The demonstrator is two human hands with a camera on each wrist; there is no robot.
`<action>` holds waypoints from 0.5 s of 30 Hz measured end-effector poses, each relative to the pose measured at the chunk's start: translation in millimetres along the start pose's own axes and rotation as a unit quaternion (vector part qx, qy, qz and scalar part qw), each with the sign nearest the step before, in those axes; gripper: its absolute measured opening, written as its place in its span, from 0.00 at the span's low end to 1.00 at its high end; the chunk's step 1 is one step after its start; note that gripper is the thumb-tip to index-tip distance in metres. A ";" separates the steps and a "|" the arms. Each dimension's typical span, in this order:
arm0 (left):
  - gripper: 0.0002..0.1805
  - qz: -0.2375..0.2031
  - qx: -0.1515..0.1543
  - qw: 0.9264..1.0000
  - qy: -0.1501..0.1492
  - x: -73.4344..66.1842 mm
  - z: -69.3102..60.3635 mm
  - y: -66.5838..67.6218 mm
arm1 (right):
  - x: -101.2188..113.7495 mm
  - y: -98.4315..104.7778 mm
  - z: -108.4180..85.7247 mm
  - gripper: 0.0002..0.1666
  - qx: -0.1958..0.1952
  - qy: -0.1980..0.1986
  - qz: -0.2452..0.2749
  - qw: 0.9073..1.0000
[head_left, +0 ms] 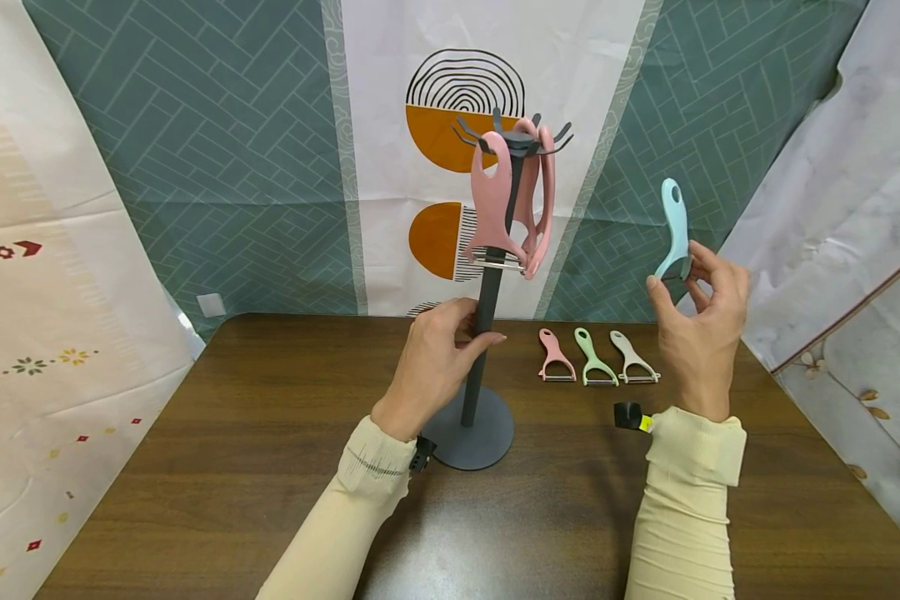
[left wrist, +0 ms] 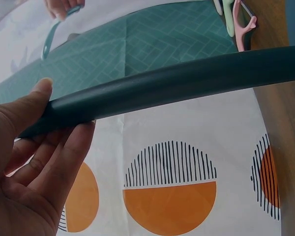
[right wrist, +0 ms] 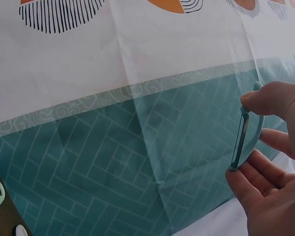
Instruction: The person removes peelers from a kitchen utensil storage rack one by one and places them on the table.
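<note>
My left hand (head_left: 429, 362) holds the dark grey post (head_left: 491, 292) of a hook stand between thumb and fingers. Pink peelers (head_left: 489, 196) hang from the hooks at the top of the stand; they overlap, so I cannot tell exactly how many. Off to the right, my right hand (head_left: 707, 321) pinches a light blue peeler (head_left: 677, 221) in the air by its blade end, with the handle pointing up. From the right wrist view, thumb and fingertips press the two ends of the peeler's head (right wrist: 242, 137), its metal blade between them.
A pink peeler (head_left: 552, 348), a green peeler (head_left: 588, 347) and a white peeler (head_left: 627, 347) lie in a row on the brown table (head_left: 270, 467), right of the stand's round base (head_left: 487, 446). Behind the table hangs a patterned cloth (head_left: 225, 108).
</note>
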State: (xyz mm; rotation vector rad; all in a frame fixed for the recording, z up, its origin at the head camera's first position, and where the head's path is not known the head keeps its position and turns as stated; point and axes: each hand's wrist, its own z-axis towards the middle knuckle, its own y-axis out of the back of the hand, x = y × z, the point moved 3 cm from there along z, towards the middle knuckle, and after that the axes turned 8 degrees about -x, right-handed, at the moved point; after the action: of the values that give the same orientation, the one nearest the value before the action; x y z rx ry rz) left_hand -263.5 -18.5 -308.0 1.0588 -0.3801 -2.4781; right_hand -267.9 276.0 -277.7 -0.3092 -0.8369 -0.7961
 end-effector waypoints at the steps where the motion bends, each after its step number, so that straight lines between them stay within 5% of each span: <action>1: 0.12 0.000 0.000 1.000 0.000 0.0 0.0 0.0 | -2.7 -0.4 0.7 0.33 0.001 0.000 0.000 1.000; 15: 0.12 -0.005 0.008 1.000 0.005 -0.2 -0.4 -0.1 | -16.9 0.4 2.6 0.33 0.011 -0.006 -0.028 1.000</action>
State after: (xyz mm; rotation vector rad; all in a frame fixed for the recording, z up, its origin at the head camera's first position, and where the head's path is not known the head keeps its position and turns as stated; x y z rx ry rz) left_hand -263.2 -18.4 -308.1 1.0800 -0.3923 -2.4821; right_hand -275.9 286.3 -288.9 -0.2733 -0.8681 -0.8368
